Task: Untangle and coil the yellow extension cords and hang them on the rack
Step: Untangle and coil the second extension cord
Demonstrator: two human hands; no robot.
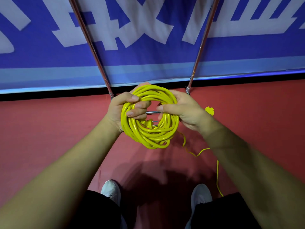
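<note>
Left hand [121, 109] curls through the ring, gripping its left side; right hand [183, 111] clamps the right side. The yellow coil [148, 138] is a thick glossy bundle of loops, open face up toward the camera, held over the red floor [49, 129] before the rack [92, 47]. Its plug [149, 122] lies inside, prongs pointing right.

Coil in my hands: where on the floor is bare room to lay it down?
Bare: the red floor left of the left arm, up to the black strip, and the shadowed patch between the shoes. Crowded: the right, where a loose cord runs past the right shoe and a socket shows by the right hand.
</note>
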